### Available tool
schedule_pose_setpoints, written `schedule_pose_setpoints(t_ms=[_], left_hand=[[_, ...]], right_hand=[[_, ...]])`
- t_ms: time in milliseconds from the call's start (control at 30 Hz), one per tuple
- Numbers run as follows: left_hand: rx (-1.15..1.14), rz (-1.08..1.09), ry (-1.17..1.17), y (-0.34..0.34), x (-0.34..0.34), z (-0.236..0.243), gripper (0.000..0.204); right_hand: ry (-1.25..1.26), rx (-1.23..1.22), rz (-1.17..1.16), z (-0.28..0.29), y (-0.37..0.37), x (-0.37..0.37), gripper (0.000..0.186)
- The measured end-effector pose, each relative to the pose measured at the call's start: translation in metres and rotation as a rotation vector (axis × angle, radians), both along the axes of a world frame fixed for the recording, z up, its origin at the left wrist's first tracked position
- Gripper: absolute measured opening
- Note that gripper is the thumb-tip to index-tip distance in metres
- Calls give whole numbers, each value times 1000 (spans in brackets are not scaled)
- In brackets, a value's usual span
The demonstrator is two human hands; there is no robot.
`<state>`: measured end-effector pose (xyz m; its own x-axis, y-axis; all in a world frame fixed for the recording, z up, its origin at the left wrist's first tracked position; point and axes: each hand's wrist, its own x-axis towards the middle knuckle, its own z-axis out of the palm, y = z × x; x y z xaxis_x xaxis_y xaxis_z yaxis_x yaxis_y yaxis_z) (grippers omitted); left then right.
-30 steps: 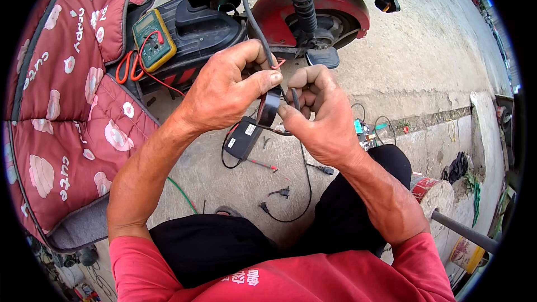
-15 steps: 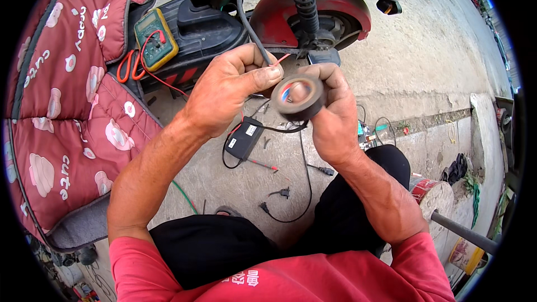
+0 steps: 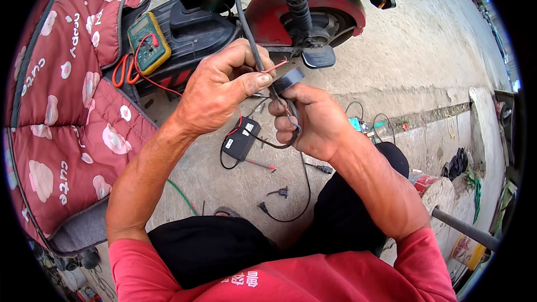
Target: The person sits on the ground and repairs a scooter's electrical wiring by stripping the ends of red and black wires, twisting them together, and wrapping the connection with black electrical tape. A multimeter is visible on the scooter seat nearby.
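Note:
A thick dark cable point(image 3: 244, 19) runs down from the scooter into my left hand point(image 3: 221, 89), whose thumb and fingers pinch it near its end. A red wire point(image 3: 275, 67) with a bent tip sticks out to the right above that thumb. My right hand point(image 3: 316, 120) is closed beside it, holding a roll of black electrical tape point(image 3: 288, 80) at the thumb and index finger, seen nearly edge-on. A thinner black cord point(image 3: 297, 128) loops through the curled fingers of the same hand. Where tape or cord meets the cable is partly hidden by the fingers.
Ahead stands an electric scooter with a red-fendered wheel point(image 3: 347, 5). A yellow-green multimeter point(image 3: 149, 43) lies on its footboard. On the concrete are a black power adapter point(image 3: 240, 141) and a loose plug point(image 3: 284, 192). A quilted red cover point(image 3: 72, 106) hangs at left.
The tape roll has turned from face-on to nearly edge-on, close against the cable end. My right hand has rotated and dropped slightly left; its curled fingers now show. My left hand keeps its pinch.

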<state>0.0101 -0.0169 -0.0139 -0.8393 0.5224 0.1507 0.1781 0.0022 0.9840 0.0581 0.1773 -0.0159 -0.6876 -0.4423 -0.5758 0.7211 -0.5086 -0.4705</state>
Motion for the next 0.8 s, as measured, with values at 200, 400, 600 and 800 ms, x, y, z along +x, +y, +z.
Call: schedule_pose_setpoints(t_ms=[200,400,600,800], left_hand=[[93,-135,-95,-4,-8,1,17],[20,-200,-91,-4,-11,6,16],[-45,-186,24,-7,-12,-4,18],[-179,-178,22,-9,-8,3,20]], right_hand=[[-53,-40,146,-2,4,-6,11],[-62,5,105,-4,4,-2,10],[-49,24,50,-2,1,1,13],[-53,180,-121,0,-2,9,16]])
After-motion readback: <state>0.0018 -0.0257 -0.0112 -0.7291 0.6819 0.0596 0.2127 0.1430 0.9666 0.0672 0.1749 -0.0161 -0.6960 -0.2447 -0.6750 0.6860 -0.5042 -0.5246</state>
